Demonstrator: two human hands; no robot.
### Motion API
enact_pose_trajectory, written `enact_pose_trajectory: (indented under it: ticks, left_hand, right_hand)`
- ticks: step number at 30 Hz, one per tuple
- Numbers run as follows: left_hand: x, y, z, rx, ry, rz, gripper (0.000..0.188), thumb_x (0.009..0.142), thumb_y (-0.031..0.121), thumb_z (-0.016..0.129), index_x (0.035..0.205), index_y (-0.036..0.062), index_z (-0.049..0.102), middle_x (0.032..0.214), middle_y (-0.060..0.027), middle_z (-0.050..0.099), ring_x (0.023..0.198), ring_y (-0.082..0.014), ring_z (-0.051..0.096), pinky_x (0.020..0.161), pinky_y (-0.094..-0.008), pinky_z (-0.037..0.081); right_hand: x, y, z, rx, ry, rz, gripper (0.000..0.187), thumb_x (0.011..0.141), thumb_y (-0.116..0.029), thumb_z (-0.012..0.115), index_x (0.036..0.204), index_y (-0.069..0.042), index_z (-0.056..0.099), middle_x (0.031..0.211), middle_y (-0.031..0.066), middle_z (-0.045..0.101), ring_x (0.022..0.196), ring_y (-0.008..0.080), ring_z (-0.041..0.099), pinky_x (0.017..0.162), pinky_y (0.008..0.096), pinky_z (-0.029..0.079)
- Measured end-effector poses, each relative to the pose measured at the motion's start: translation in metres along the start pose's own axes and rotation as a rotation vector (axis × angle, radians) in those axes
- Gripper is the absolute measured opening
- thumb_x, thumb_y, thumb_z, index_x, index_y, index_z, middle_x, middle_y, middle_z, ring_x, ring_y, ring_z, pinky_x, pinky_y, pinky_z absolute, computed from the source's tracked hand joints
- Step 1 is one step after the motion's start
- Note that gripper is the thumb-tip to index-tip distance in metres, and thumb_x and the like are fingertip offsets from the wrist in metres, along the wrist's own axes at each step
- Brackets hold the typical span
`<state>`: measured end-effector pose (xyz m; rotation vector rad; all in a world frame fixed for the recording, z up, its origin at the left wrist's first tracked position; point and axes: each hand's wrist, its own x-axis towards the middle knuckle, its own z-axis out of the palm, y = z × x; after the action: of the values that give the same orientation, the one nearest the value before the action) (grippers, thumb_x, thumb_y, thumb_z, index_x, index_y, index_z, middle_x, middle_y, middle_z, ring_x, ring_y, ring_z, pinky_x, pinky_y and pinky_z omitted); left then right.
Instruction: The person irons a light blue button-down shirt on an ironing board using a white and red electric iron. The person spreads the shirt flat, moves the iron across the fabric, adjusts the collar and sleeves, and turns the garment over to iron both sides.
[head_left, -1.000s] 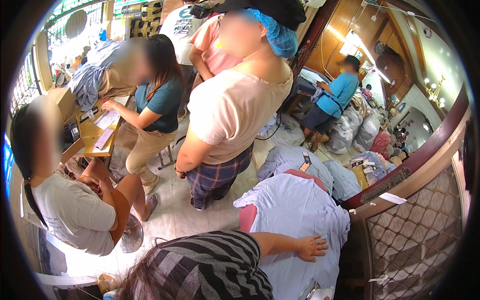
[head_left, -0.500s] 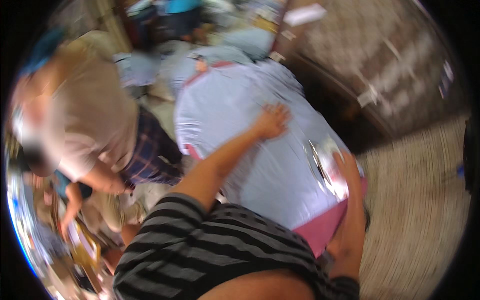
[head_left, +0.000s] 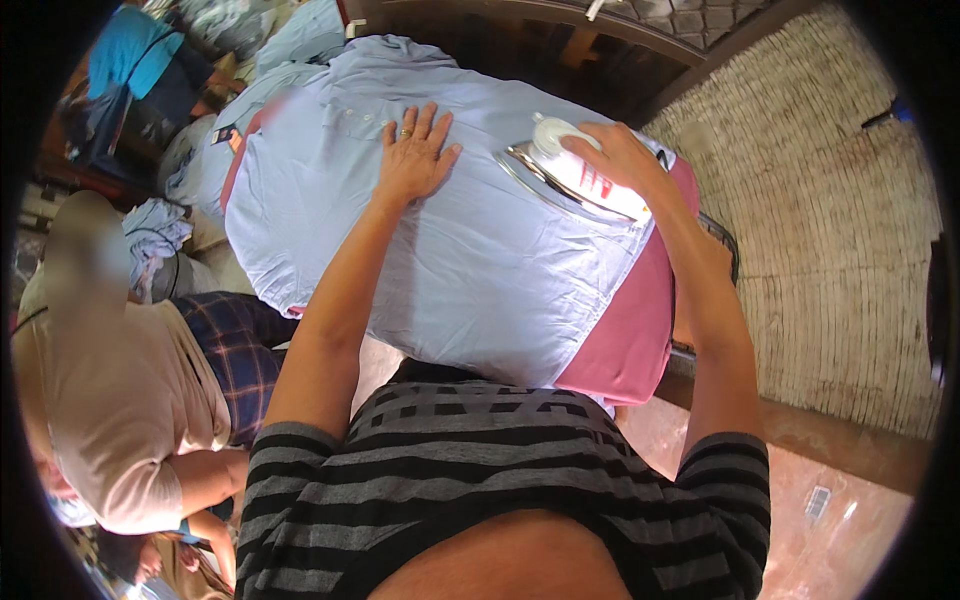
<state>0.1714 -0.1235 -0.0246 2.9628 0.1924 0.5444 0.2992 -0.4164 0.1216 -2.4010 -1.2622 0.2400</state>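
A light blue garment lies spread over a board with a pink cover, which shows at the right end and along the left edge. My left hand rests flat on the cloth, fingers spread, beside a short row of buttons. My right hand is wrapped round the handle of a white clothes iron. The iron is at the right part of the cloth, its metal soleplate edge facing left; whether it presses fully on the cloth I cannot tell. Creases run across the near part of the garment.
A person in a beige shirt is close on my left. Farther off at the upper left is another person in a turquoise top, near heaped cloth. A ribbed mat-like surface lies right of the board.
My view has turned and steadied, so the board now lies more crosswise. My left hand stays flat on the cloth, and my right hand still holds the iron at the right end.
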Motion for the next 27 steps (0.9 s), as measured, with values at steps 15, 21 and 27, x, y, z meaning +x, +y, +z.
enact_pose_trajectory:
  ticks: [15,21,27]
  left_hand:
    - [0.007,-0.011,0.013,0.012,0.017,0.023,0.061,0.099,0.053,0.042,0.152,0.0219,0.039,0.161,-0.0090,0.030,0.147,-0.0370,0.026,0.115,-0.0630,0.018]
    - [0.006,-0.004,0.004,-0.021,0.009,0.030,0.062,0.100,0.052,0.041,0.152,0.0198,0.039,0.161,-0.0113,0.029,0.148,-0.0378,0.024,0.116,-0.0633,0.015]
    - [0.004,-0.006,-0.001,-0.068,-0.025,0.008,0.064,0.099,0.051,0.041,0.152,0.0157,0.039,0.163,-0.0126,0.027,0.149,-0.0393,0.022,0.117,-0.0618,0.011]
  right_hand:
    - [-0.001,-0.031,0.017,0.026,0.180,0.385,0.068,0.096,-0.062,0.046,0.115,0.000,0.068,0.105,0.0262,0.069,0.097,0.0410,0.067,0.087,0.0456,0.051]
    - [-0.057,-0.026,0.024,0.025,0.255,0.597,0.067,0.097,-0.060,0.045,0.114,0.002,0.066,0.100,0.0258,0.069,0.093,0.0387,0.066,0.083,0.0463,0.051]
    - [-0.125,-0.049,0.048,0.479,0.377,0.830,0.047,0.100,-0.046,0.051,0.109,-0.001,0.059,0.070,0.0128,0.057,0.064,0.0240,0.058,0.053,0.0378,0.047]
